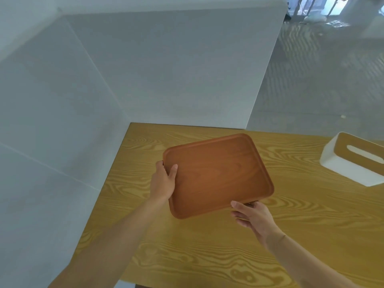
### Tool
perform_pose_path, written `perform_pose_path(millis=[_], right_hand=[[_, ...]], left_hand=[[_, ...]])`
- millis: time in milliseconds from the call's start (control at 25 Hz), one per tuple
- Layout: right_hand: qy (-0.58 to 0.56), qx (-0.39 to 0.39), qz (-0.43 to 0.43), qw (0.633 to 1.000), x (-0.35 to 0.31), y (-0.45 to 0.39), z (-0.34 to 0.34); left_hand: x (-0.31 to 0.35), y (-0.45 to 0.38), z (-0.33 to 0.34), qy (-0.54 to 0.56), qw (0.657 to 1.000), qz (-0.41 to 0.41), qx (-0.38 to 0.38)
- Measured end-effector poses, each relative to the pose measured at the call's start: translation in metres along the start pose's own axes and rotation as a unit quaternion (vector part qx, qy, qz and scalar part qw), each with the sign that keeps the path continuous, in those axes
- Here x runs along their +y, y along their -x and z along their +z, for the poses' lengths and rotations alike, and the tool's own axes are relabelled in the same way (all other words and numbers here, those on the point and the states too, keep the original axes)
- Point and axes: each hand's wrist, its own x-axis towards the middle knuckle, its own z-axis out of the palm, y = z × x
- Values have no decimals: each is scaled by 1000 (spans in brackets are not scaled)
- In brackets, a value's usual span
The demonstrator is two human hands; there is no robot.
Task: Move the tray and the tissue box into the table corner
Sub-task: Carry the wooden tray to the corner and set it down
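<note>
Both of our hands hold the tray [218,175]. Our left hand [164,180] grips the tray's left edge, with the thumb on top and the other fingers tucked under the rim. Our right hand [252,215] grips the near right corner, with the thumb on the rim and the fingers curled below. We see the two hands well apart, one on each side of the tray.

We see that the tray is brown and flat with round corners and a low rim. It is turned a bit and sits above the yellow wood table [207,256], near the far left corner. We cannot tell if it touches the table.

We see the tissue box [353,161] on the table at the far right, well apart from the tray. It is white with a wood top and a long slot.

White walls [145,69] meet behind the table corner.
</note>
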Motion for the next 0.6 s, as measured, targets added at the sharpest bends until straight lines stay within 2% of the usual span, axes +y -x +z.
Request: perform_pose_path(millis=[240, 400, 600], right_hand=[[-20, 48, 21, 998, -1, -33, 13], [-36, 76, 42, 996, -5, -62, 22], [-76, 106, 69, 989, -5, -94, 36]], left_hand=[[-1, -59, 24, -40, 997, 11, -69], [-8, -103, 39, -15, 987, 4, -162], [-11, -154, 57, -8, 974, 8, -226]])
